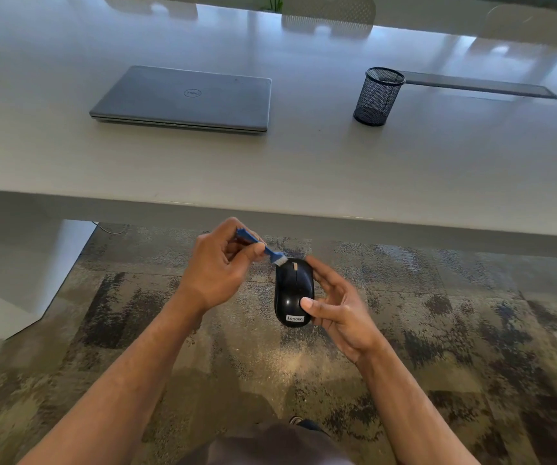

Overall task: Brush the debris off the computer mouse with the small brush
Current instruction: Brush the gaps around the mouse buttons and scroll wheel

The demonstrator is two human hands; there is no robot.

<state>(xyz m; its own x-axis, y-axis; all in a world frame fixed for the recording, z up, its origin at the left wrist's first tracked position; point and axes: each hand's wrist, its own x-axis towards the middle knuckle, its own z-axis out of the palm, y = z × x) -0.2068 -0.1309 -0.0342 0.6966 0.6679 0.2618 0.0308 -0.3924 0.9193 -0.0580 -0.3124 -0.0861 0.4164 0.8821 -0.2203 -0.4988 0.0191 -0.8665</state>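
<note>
White table (304, 162) fills the upper half; on it a closed grey Dell laptop (183, 99) at left, a black mesh pen cup (378, 95) well apart to the right, and a flat dark strip (478, 85) running right from behind the cup. Chair backs blurred at the far edge. Below the table edge, mottled brown-grey carpet (438, 313). Nothing blocks the hands.

Computer mouse (293, 292): glossy black, oval, pale scroll wheel, white Lenovo label at its near end. It is off the table, held in the air over the carpet. Small brush (263, 248): thin blue plastic handle, short white bristle tuft touching the mouse's front left edge.

Left hand (218, 263) pinches the brush handle, fingers curled, wrist bent. Right hand (334, 307) cradles the mouse from the right, thumb pressed on top, fingers wrapped behind.
</note>
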